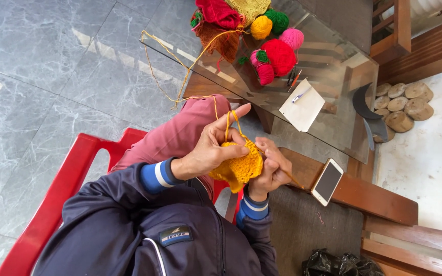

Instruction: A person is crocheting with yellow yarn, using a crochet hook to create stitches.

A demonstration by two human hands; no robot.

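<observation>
Now, step: mid-stitch on yellow crochet piece (240, 166).
Left hand (208, 148): fingers pinch piece, yarn strand (180, 92) looped over.
Right hand (272, 171): fingers closed on crochet hook (296, 180).
Next: judged, steady yarn tension.

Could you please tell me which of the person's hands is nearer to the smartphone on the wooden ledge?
The right hand: it is just beside the smartphone, while the left hand holds the yellow crochet piece farther away.

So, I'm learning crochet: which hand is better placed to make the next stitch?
Right, probably: the right hand holds the hook at the piece's edge, while the left hand pinches the piece and tensions the yarn.
</observation>
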